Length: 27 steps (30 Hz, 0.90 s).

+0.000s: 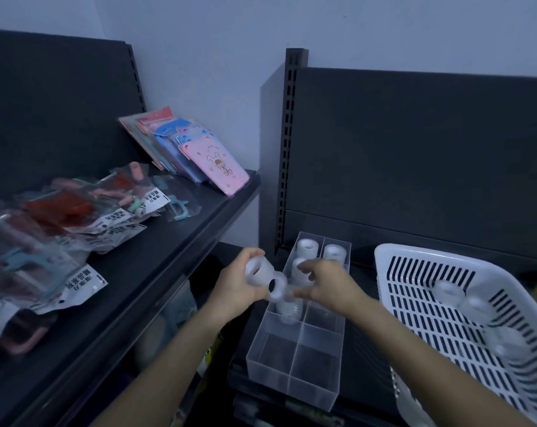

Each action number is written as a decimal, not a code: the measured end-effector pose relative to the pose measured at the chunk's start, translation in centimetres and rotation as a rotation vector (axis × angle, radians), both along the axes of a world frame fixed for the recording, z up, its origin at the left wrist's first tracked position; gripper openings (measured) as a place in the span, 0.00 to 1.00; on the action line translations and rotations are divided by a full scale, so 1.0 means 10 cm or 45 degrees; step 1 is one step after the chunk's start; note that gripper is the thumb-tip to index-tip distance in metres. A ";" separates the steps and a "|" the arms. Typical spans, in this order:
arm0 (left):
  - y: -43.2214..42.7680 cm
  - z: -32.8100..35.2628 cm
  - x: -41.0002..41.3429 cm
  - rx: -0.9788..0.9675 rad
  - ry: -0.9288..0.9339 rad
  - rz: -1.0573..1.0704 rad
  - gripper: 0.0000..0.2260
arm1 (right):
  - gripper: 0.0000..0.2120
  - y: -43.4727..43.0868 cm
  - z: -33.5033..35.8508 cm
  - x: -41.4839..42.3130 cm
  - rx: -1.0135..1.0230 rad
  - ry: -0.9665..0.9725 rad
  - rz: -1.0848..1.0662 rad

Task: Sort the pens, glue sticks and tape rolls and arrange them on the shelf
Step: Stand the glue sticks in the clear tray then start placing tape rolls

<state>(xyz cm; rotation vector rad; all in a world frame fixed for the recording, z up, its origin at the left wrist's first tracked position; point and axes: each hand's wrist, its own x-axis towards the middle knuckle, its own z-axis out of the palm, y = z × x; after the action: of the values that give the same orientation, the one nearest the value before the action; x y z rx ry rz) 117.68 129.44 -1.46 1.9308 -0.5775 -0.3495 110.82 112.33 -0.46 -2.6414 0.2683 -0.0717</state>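
At the left of the frame, the upper shelf [168, 241] carries bagged goods [76, 217] and a leaning row of card packs [218, 164]. None of these belong to the task.

At centre, the left hand [233, 291] is raised over the clear divided organizer [292, 365]. Its fingers [255, 252] are curled round the first tape roll [259, 270]. The second tape roll [278, 286] sits just below, touching the first, with its open core facing the camera.

The right hand [329, 288] meets the left from the other side. Its thumb and forefinger reach toward the second roll, but whether they are pinching it or only touching it cannot be determined.

Sorted tape rolls [307, 248] stand upright in the rear compartments of the organizer, which rests on the lower shelf [365, 272].

At the right, the white slotted basket [415, 263] holds loose tape rolls [449, 292] awaiting sorting.

Step in hand, as judged: transfer of tape rolls into the organizer, with two rolls being separated between the hands.

Next move, as judged: free one roll with a firm pinch across its rim. Lower it upright into the nearest unfilled compartment, clear of the dividers. Keep the other roll secured in the left hand.
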 end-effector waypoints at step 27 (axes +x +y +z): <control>-0.23 0.05 -0.20 -0.048 0.298 -0.282 0.21 | 0.18 -0.27 -0.17 -0.29 -0.432 0.321 0.066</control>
<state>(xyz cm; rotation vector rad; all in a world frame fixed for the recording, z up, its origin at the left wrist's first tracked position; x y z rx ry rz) 115.66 127.15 -0.98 1.7621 -0.6381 -0.6906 107.89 109.63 -2.16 -2.9944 0.2919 0.2566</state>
